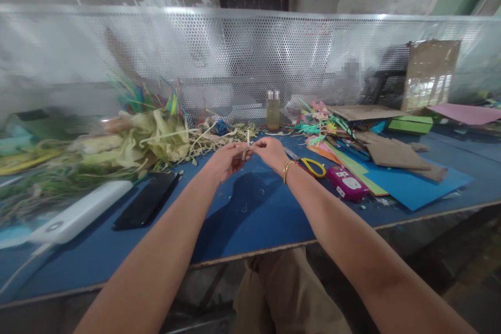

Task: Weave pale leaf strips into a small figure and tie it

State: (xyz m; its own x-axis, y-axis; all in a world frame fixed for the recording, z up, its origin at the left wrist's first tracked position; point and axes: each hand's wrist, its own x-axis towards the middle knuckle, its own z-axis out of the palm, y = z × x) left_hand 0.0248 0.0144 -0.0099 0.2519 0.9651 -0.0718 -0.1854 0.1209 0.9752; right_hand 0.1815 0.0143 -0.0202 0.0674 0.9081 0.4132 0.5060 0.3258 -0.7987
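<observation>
Above the blue tabletop (250, 224), my two hands meet at the fingertips around a thin pale strip that looks like dried husk (248, 137). My left hand (227, 160) has its fingers closed about the strip's lower part. Thumb and finger of my right hand (272, 152), with a gold bracelet at the wrist, pinch at the same spot. The strip's upper end sticks up between the hands; the rest is hidden by fingers. Just right of my right hand lie scissors with yellow handles (314, 167).
Pale husks (156, 135) and green plant strands (50, 182) heap at the left. Nearer are a white power bank (86, 209) with a cable and a black phone (146, 201). Rightward lie a purple packet (346, 182) and blue paper (415, 188). A bottle (273, 112) stands before the perforated metal screen (235, 57).
</observation>
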